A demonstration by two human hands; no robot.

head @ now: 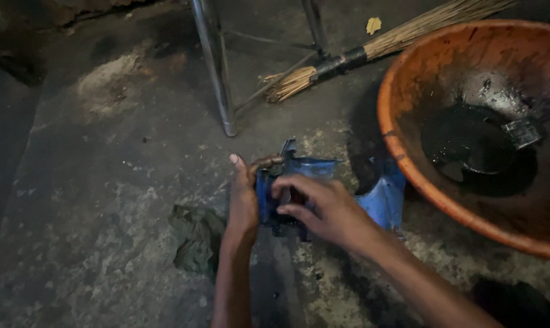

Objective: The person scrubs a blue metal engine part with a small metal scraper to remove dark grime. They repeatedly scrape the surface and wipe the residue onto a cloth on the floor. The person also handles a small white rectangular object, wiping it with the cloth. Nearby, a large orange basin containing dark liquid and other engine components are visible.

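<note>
Fingers (pixel 287 185) of the right hand (pixel 323 209) curl onto the front of a blue plastic container (pixel 302 173) on the concrete floor (pixel 105 200); the left hand (pixel 243 200) clasps its left edge, thumb raised. Near them: 1 orange basin (pixel 409 164) holding black oil, 1 dark rag (pixel 196 237), 1 broom (pixel 372 45).

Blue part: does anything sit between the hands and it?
No. The left hand grips the blue part at its left edge and the right hand lies across its front; both touch it directly.
</note>
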